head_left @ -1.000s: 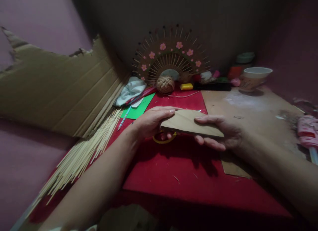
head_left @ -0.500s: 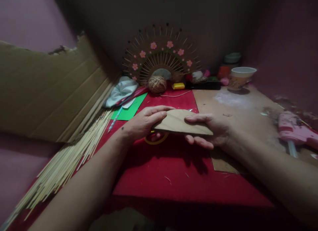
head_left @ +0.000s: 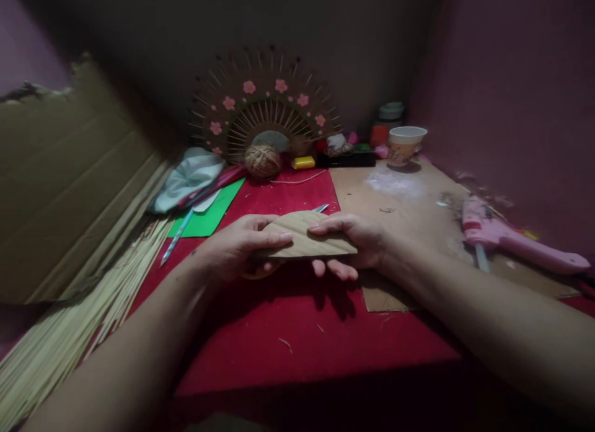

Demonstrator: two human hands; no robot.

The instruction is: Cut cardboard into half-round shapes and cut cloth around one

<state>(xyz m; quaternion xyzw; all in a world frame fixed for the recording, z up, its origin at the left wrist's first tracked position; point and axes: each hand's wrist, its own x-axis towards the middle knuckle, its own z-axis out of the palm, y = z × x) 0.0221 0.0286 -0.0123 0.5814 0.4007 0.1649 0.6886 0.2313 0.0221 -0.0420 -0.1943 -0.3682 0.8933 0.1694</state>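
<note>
Between my two hands is a tan half-round piece of cardboard (head_left: 302,237), its straight edge towards me, held just above the red tabletop (head_left: 260,345). My left hand (head_left: 237,243) grips its left end, thumb on top and fingers underneath. At the right end my right hand (head_left: 362,237) pinches it the same way, with fingertips showing below the straight edge. Under the piece lies a pair of scissors (head_left: 321,207); a blade tip and part of a yellow handle show, the rest being hidden.
Behind stands a flower-decorated stick fan (head_left: 264,103) with a twine ball (head_left: 263,162) before it. Thin sticks (head_left: 111,283) and a cardboard panel (head_left: 69,190) fill the left. Right, a pink glue gun (head_left: 506,233) and a paper cup (head_left: 403,148) rest on a cardboard sheet (head_left: 409,202).
The view has turned to the right, so the surroundings sit further left. The cardboard piece has tilted to show more of its top face, and my left thumb lies further across it.
</note>
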